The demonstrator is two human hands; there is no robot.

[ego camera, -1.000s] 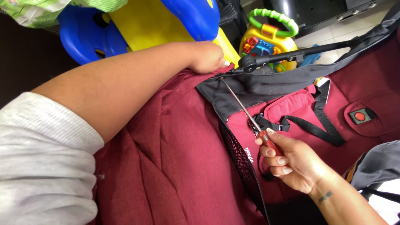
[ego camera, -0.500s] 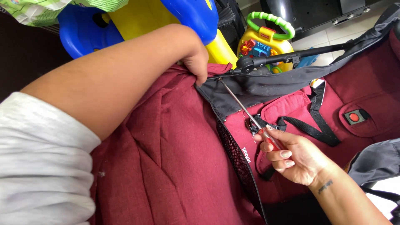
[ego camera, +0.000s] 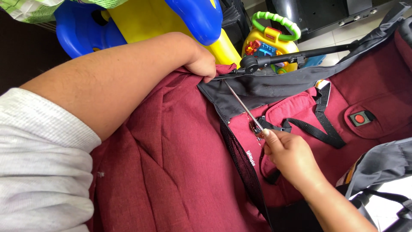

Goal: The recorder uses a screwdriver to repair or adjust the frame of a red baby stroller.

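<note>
My left hand point(ego camera: 201, 60) grips the top edge of a dark red fabric stroller seat point(ego camera: 171, 163), holding it up near the black frame joint point(ego camera: 249, 64). My right hand point(ego camera: 289, 157) holds a long thin screwdriver point(ego camera: 242, 105) by its handle. The metal shaft slants up and left, its tip reaching under the grey fabric trim point(ego camera: 266, 88) close to my left hand. Black harness straps point(ego camera: 317, 129) and a buckle with a red button point(ego camera: 359, 118) lie on the seat to the right.
A blue and yellow plastic ride-on toy point(ego camera: 141, 17) stands behind the stroller. A yellow toy with a green handle point(ego camera: 274, 36) sits at the back on the tiled floor. A grey fabric part point(ego camera: 386, 165) is at the right.
My left hand has shifted right along the seat's top edge and gripped the fabric. My right hand has tilted the screwdriver slightly, and the view has shifted a little.
</note>
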